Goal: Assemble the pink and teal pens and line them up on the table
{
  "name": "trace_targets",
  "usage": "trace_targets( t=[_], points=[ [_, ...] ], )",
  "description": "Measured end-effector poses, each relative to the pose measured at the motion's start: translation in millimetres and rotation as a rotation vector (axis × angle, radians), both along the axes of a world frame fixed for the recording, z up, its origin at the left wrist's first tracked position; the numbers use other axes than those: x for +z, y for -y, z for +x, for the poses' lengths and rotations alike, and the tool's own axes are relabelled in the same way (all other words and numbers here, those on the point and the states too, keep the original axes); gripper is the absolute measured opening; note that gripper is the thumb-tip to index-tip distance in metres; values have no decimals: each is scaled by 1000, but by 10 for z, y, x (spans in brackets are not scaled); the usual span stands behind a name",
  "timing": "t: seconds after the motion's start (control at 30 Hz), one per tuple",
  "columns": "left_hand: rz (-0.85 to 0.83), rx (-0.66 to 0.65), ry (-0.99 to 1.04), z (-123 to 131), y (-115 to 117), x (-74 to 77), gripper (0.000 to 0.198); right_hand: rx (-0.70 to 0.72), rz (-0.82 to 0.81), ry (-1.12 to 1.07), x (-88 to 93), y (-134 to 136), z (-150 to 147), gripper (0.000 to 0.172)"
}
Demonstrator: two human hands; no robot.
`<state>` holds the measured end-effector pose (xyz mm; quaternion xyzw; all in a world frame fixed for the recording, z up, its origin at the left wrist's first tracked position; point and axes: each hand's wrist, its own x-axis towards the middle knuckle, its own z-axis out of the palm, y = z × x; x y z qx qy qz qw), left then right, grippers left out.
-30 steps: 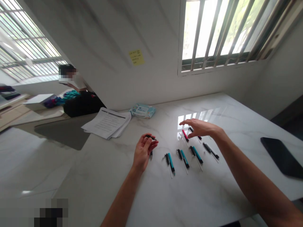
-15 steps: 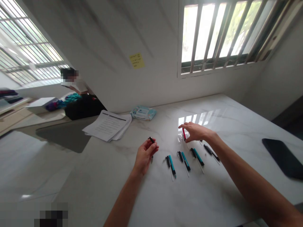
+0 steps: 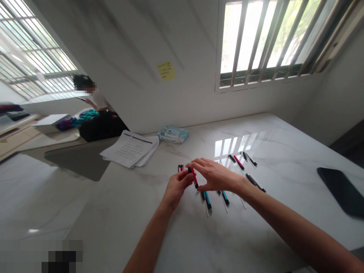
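**Red pen barrel pinched between two hands over a marble table**

Head-cam view, looking down; the left hand (image 3: pixel 178 187) and right hand (image 3: pixel 216 176) are close together above the marble table (image 3: pixel 127 216), with a red pen barrel (image 3: pixel 193 177) tilted between them; the right hand is arched over it, thumb and fingers pressed in, pinching it; the left hand's fingers (image 3: pixel 184 182) are curled up against its black upper end; a small red-and-black pen part (image 3: pixel 180 167) sits just past those fingers, though I can't tell if it's held or lying on the table.

Just below the hands are a teal pen (image 3: pixel 208 200) and a second teal pen (image 3: pixel 225 197), each beside a thin white stick (image 3: pixel 206 209); further right lie a red pen (image 3: pixel 239 162) and a few black pens (image 3: pixel 251 159), all well apart from the hands.

Up the table there's a stack of printed papers (image 3: pixel 129 149) and a pack of wet wipes (image 3: pixel 173 134), with a black phone (image 3: pixel 339 191) lying face down or dark at the right; a yellow sticky note (image 3: pixel 166 71) is on the wall; over by the far window a person (image 3: pixel 93 96) stands holding a phone, next to a black bag (image 3: pixel 102 127).
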<state>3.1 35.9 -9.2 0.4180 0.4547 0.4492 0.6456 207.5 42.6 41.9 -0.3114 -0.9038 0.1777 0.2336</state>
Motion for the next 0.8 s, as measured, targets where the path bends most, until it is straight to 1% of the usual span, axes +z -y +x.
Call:
trace_targets(
  t=[0.03, 0.1, 0.13, 0.17, 0.2, 0.27, 0.3, 0.33, 0.4, 0.47, 0.53, 0.63, 0.7, 0.8],
  points=[
    [5, -5, -9, 5, 0, -11, 42, 7, -5, 1, 0, -1, -1, 91],
    [27, 25, -43, 13, -1, -18, 42, 5, -20, -4, 11, -26, 35, 95],
    [50, 54, -66, 15, -3, -12, 41, -14, -27, -6, 18, -56, 78, 93],
    [84, 86, -89, 15, -4, 2, 40, -53, -33, 1, 21, -98, 139, 86],
    [125, 113, -111, 12, -6, 22, 39, -110, -39, 24, 18, -152, 218, 74],
    [214, 146, -145, 3, -8, 72, 38, -266, -63, 138, -11, -280, 410, 35],
    [247, 157, -156, -3, -8, 96, 37, -342, -92, 223, -37, -345, 510, 22],
    [269, 164, -165, -7, -8, 117, 38, -410, -133, 300, -68, -404, 604, 17],
    [279, 173, -181, -14, -7, 143, 39, -483, -205, 413, -141, -491, 748, 15],
    [271, 177, -191, -14, -7, 147, 40, -501, -237, 443, -212, -533, 817, 17],
    [264, 174, -199, -11, -9, 136, 41, -499, -240, 427, -273, -544, 819, 17],
    [260, 161, -195, 0, -10, 115, 39, -503, -245, 406, -333, -546, 770, 10],
    [259, 153, -185, 8, -11, 99, 37, -498, -247, 388, -344, -550, 742, 8],
    [260, 145, -185, 12, -17, 63, 37, -474, -240, 345, -312, -547, 711, 9]
  ],
)
